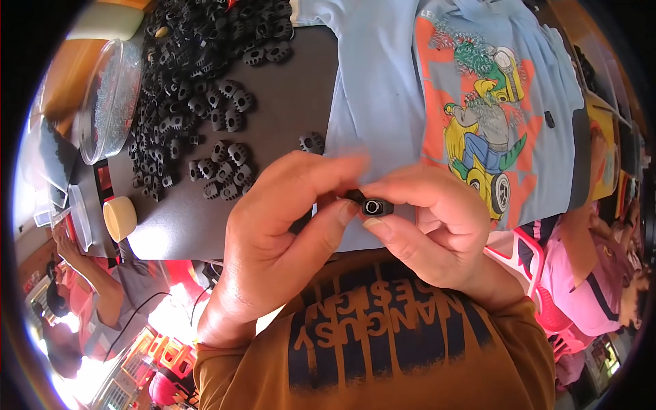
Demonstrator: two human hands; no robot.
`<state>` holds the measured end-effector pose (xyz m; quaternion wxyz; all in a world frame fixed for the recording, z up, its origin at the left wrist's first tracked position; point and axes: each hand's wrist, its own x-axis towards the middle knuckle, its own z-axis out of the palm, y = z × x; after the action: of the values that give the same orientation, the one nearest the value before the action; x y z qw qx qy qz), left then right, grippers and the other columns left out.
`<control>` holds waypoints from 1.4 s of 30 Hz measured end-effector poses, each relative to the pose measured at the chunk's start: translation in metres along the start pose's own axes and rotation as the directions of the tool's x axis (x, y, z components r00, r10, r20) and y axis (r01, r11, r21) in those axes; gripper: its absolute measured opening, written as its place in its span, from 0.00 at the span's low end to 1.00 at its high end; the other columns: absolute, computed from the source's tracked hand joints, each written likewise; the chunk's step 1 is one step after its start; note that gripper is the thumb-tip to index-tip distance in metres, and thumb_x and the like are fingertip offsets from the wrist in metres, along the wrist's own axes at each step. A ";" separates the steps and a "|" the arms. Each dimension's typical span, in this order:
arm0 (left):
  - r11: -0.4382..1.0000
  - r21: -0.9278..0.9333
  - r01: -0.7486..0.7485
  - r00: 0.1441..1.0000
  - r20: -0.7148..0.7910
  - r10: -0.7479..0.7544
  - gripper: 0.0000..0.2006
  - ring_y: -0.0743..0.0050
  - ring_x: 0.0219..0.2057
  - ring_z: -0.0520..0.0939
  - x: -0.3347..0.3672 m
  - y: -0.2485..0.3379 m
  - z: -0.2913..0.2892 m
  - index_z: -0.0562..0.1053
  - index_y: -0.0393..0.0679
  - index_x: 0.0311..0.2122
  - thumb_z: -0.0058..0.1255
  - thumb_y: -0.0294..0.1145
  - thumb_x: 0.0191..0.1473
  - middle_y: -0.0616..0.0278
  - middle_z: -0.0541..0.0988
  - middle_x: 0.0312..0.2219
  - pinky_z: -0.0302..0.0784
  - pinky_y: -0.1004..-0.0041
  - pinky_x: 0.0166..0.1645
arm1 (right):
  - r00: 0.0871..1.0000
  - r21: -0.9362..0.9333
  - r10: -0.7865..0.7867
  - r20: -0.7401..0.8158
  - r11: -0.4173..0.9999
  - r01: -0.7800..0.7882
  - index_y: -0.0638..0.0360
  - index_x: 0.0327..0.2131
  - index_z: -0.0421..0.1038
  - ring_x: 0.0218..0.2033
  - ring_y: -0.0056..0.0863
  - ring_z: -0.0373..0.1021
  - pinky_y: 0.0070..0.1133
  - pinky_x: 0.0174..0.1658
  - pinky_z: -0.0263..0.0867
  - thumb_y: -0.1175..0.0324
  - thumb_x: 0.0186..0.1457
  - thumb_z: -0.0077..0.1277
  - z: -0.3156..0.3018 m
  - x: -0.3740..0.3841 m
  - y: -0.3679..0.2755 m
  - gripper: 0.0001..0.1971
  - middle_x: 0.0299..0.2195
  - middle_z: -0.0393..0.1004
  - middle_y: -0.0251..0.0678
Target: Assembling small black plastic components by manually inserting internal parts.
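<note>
Near the middle, just above my chest, my right hand (437,219) pinches a small black plastic part (386,207) between thumb and index finger. Its open end faces up and shows a pale metal ring, perhaps the end of a spring. My left hand (273,222) is close against it, thumb tip at a small dark piece (354,196) beside the part. The left index finger is smeared by motion. Whether the dark piece is separate or joined to the part, I cannot tell. One loose black piece (311,142) lies just beyond my left hand.
A heap of black plastic pieces (188,75) covers the dark board (294,82) at left. Small metal springs (471,58) lie on a blue printed shirt (372,89); more fill a clear tub (113,102). A cream cup (120,217) stands at the board's left edge. Other people sit on both sides.
</note>
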<state>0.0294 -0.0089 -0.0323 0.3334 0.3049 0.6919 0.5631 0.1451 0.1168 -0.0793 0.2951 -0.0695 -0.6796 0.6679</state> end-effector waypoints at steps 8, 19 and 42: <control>0.994 -0.091 -0.066 0.997 -0.043 0.062 0.11 0.80 0.34 0.71 -0.001 0.001 -0.008 0.74 0.35 0.38 0.50 0.14 0.46 0.62 0.71 0.35 0.66 0.82 0.39 | 0.999 -0.006 -0.007 0.039 1.000 0.008 0.64 0.33 0.72 0.19 0.21 0.69 0.16 0.23 0.60 0.78 0.43 0.58 -0.004 0.003 -0.001 0.10 0.23 0.72 0.34; 0.920 -0.377 0.109 0.993 -0.004 -0.119 0.08 0.83 0.34 0.71 -0.005 0.010 0.001 0.73 0.34 0.38 0.51 0.18 0.50 0.64 0.72 0.33 0.66 0.83 0.41 | 0.999 -0.068 -0.014 0.043 0.998 0.017 0.63 0.31 0.73 0.19 0.22 0.67 0.18 0.22 0.59 0.77 0.42 0.59 -0.005 0.004 0.001 0.09 0.21 0.70 0.33; 0.989 0.146 0.030 0.994 0.096 -0.044 0.06 0.75 0.27 0.74 0.003 0.020 -0.010 0.74 0.34 0.32 0.52 0.15 0.45 0.60 0.74 0.25 0.68 0.78 0.31 | 0.991 0.013 0.031 0.133 0.999 -0.033 0.62 0.29 0.73 0.20 0.27 0.67 0.21 0.22 0.59 0.76 0.44 0.58 -0.007 0.004 -0.002 0.06 0.21 0.71 0.32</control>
<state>0.0209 -0.0090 -0.0119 0.3546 0.3428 0.7192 0.4894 0.1459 0.1247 -0.0764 0.2391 -0.0336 -0.6915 0.6808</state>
